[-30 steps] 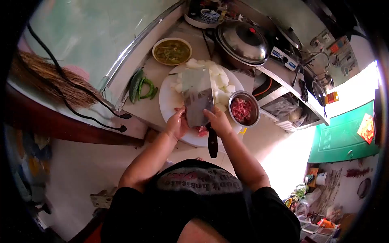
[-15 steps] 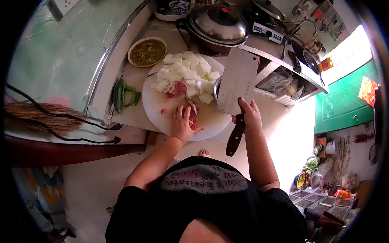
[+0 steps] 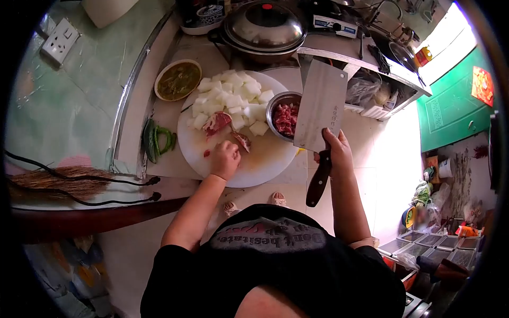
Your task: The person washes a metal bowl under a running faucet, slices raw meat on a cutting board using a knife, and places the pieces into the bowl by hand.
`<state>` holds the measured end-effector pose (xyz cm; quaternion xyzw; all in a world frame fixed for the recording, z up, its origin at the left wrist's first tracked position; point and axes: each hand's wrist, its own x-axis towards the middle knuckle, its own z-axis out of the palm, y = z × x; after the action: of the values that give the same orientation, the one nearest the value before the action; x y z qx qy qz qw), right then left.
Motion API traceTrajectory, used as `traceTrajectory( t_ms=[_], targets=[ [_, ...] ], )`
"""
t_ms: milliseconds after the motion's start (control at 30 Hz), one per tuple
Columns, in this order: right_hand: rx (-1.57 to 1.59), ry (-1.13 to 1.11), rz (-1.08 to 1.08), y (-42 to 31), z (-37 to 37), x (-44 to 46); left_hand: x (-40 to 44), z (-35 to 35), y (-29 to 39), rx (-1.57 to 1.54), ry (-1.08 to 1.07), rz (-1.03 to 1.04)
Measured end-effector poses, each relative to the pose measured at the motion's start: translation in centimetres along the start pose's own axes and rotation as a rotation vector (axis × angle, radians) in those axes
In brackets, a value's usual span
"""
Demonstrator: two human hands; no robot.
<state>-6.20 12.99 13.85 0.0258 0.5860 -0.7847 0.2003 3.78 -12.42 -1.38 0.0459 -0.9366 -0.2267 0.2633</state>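
My right hand (image 3: 338,152) grips the dark wooden handle of a cleaver (image 3: 321,106), its broad blade raised upright over the right side of a round white cutting board (image 3: 265,172). My left hand (image 3: 226,160) is closed above the board, fingers curled in; what they hold, if anything, is hidden. Just beyond its fingers lies a strip of raw meat (image 3: 242,141), with a larger chunk of raw meat (image 3: 216,123) behind. Pale cut vegetable cubes (image 3: 230,95) are heaped on the far half. A metal bowl (image 3: 271,114) of cut red meat sits at the board's right, partly behind the blade.
A bowl of greenish soup or sauce (image 3: 178,80) stands beyond the board at left, green peppers (image 3: 165,139) nearer. A lidded wok (image 3: 265,29) is at the back. Black cables (image 3: 122,183) lie along the left ledge, and a green door (image 3: 450,108) stands right.
My left hand has gone from spread fingers over meat on the board to curled fingers. The cleaver has shifted right, uncovering more of the meat bowl. The camera view has moved slightly.
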Motion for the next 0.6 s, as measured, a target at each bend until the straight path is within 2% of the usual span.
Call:
traceTrajectory(
  t_ms=[67, 167, 200, 267, 300, 433, 500, 533, 600],
  targets=[
    [0.063, 0.037, -0.032, -0.7, -0.3, -0.4, 0.4, -0.3, -0.4, -0.055, 0.055, -0.030],
    [0.105, 0.048, -0.053, -0.9, -1.8, -0.5, -0.4, 0.2, -2.0, -0.648, 0.114, -0.640],
    [0.110, 0.059, -0.059, -1.2, -2.1, -0.7, 0.3, 0.1, -1.3, -0.652, 0.104, -0.631],
    [0.114, 0.113, -0.046, -1.7, -2.6, -1.0, 2.2, -1.1, 1.1, -1.279, 0.336, -0.956],
    [0.115, 0.120, -0.049, -1.8, -2.9, -1.1, 3.2, -1.4, 1.9, -1.467, 0.252, -0.867],
    [0.108, 0.163, -0.030, -1.8, -4.2, -1.4, 9.3, -0.2, 7.6, -1.500, 0.186, -0.834],
    [0.101, 0.178, -0.017, -1.8, -4.8, -1.6, 11.5, 1.2, 9.9, -1.203, 0.166, -0.526],
    [0.088, 0.184, 0.000, -2.0, -5.0, -1.8, 12.4, 1.9, 10.9, -1.211, 0.159, -0.525],
    [0.078, 0.197, 0.017, -2.0, -5.4, -2.0, 13.7, 3.0, 12.1, -0.723, 0.128, -0.042]
  ],
)
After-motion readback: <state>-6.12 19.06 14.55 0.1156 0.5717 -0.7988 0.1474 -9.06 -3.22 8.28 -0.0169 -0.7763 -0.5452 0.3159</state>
